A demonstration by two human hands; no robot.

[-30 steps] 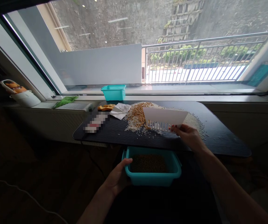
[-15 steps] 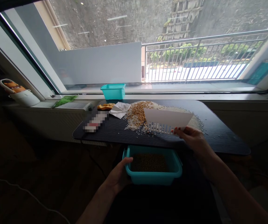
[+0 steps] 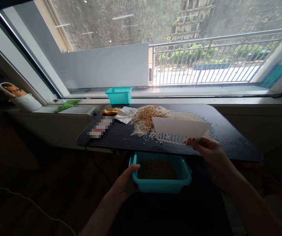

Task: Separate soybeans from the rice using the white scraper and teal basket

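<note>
My left hand (image 3: 126,180) grips the left end of a teal plastic bin (image 3: 164,186), its thumb over the rim. Small brownish grains or beans (image 3: 158,169) cover the bin's bottom. My right hand (image 3: 210,149) pinches the right end of a white slotted scoop (image 3: 180,127), held tilted above the table's near edge. Row of slots runs along the scoop's lower side; its inside is hidden from me. Behind it, yellow beans (image 3: 148,116) lie heaped with white rice-like grains (image 3: 186,115) on the dark table (image 3: 231,141).
Left on the table are a crumpled white tissue (image 3: 125,115), an orange-yellow item (image 3: 110,111) and a blurred-out object (image 3: 101,127). Another teal bin (image 3: 119,95) stands by the window. A radiator (image 3: 78,111) carries a green cloth (image 3: 69,105); a white basket (image 3: 25,101) stands further left.
My right hand has shifted a little right and toward me with the scoop. The left hand and the bin it grips have hardly moved.
</note>
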